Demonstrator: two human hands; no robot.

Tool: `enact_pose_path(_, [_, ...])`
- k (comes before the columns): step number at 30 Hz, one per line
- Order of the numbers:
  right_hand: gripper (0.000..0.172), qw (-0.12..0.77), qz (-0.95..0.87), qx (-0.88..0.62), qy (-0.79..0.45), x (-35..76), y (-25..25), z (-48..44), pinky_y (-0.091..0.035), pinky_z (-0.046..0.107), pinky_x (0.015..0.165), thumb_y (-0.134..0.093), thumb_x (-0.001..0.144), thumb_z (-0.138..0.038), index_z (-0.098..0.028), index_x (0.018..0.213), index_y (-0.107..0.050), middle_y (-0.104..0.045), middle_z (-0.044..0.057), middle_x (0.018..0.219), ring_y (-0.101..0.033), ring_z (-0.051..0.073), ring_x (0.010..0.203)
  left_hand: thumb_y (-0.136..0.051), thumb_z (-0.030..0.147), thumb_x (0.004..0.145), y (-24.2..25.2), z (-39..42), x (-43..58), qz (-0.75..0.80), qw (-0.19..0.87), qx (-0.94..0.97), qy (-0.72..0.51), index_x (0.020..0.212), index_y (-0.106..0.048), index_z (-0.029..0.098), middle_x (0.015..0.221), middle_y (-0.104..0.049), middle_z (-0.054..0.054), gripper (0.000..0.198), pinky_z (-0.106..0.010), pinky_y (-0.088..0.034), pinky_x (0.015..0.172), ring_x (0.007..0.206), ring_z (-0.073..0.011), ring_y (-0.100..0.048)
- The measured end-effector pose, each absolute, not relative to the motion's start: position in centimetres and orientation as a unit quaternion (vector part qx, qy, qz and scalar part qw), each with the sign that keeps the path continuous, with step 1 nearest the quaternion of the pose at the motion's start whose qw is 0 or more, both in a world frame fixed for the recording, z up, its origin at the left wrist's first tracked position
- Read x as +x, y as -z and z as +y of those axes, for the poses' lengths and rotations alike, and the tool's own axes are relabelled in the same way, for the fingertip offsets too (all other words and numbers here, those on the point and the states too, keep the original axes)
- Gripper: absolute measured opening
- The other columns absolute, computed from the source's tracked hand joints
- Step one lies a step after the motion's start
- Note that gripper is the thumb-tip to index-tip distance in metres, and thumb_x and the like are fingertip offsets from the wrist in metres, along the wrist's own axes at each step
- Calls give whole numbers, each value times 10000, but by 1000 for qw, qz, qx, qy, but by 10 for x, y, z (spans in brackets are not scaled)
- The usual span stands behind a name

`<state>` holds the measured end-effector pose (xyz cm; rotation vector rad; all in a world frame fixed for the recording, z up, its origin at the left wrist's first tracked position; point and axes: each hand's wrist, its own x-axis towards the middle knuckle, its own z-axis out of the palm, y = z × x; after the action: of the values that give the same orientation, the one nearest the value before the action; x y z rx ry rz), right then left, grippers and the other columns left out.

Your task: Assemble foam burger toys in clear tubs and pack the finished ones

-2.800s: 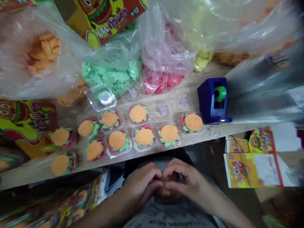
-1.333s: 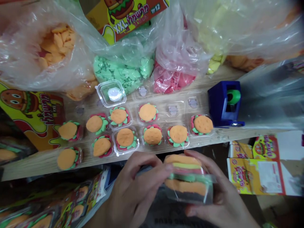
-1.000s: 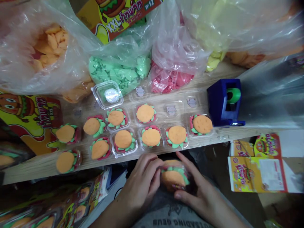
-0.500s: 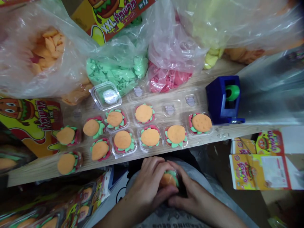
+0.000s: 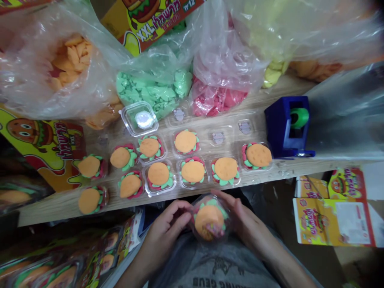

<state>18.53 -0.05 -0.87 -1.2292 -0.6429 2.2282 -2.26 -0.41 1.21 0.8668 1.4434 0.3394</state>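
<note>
Over my lap, both hands hold one clear plastic cup with a burger-shaped candy point(image 5: 209, 219), its orange bun facing up. My left hand point(image 5: 163, 232) curls against its left side, fingers closed on the rim. My right hand point(image 5: 243, 224) wraps the right side. Just beyond, on the wooden shelf point(image 5: 48, 208), stand several more filled burger cups point(image 5: 192, 171) in two rows. An empty clear cup point(image 5: 139, 118) sits behind them.
Plastic bags of orange pieces point(image 5: 67, 60), green pieces point(image 5: 150, 88), red pieces point(image 5: 219, 98) and yellow pieces point(image 5: 271, 74) lie at the back. A blue tape dispenser point(image 5: 288, 126) stands at the right. Printed burger cartons point(image 5: 333, 216) lie right; packed cups point(image 5: 60, 268) lower left.
The cup was held side-on showing its layers, then pressed low between both hands; now it is raised toward the shelf edge with the bun facing up.
</note>
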Motion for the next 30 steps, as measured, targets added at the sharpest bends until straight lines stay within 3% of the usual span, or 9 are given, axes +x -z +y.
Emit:
enact_pose_path(2, [568,282,-227,-414,-835,186,3,1,-332,397,1001,-466,793,-556,-251,1270,-413,-431,78,1348,-388,236,1239,-499,354,824,-10,-4,-23,654,654,325,-198,902,-564,180,812,-585,-4,202,-231,-435,713,772,-141,-535])
enact_pose_path(5, [845,322,-236,-400,-825,184,-8,3,-368,399,972,-728,645,-395,-338,1335,-242,-346,70,1398,-422,247,1211,-535,368,807,-9,1,-17,644,663,239,-297,929,-540,176,768,-561,6,228,-231,-428,684,707,-120,-514])
enact_pose_path(8, [993,339,-230,-436,-801,178,-14,3,-432,410,906,-757,640,-242,-400,1347,-78,-460,69,1289,-549,218,1070,-590,333,778,-15,8,-6,609,679,176,-371,905,-546,178,771,-564,8,206,-211,-430,663,699,-106,-515])
enact_pose_path(11, [976,336,-219,-488,-775,175,-16,4,-490,408,821,-745,642,-269,-382,1343,-75,-542,70,1138,-610,212,926,-620,310,761,-22,12,1,587,684,150,-405,878,-564,181,750,-562,18,183,-184,-433,659,706,-90,-516])
enact_pose_path(15, [748,337,-251,-553,-720,181,-18,7,-490,394,827,-727,645,-327,-360,1260,-303,-529,59,1112,-587,216,926,-617,305,767,-23,9,1,590,685,158,-396,879,-582,187,727,-559,21,166,-175,-440,641,671,-78,-521])
enact_pose_path(17, [670,330,-266,-548,-721,185,-19,6,-484,388,832,-699,681,-322,-359,1247,-343,-542,47,1031,-583,211,908,-627,310,757,-22,7,-1,585,701,147,-380,927,-596,197,769,-594,7,206,-204,-461,681,700,-95,-554])
enact_pose_path(23, [849,361,-266,-501,-740,187,-19,-2,-486,386,799,-727,655,-311,-405,1326,-215,-515,29,978,-580,190,808,-633,335,749,-24,5,-5,557,736,138,-360,1053,-602,259,892,-637,-1,315,-245,-467,790,847,-132,-592])
enact_pose_path(30, [755,350,-326,-492,-727,193,-24,-4,-487,353,779,-644,748,-271,-447,1326,-192,-548,1,853,-571,169,757,-548,329,818,-28,1,-16,571,721,296,-259,1117,-538,316,927,-605,27,299,-196,-441,770,855,-113,-559])
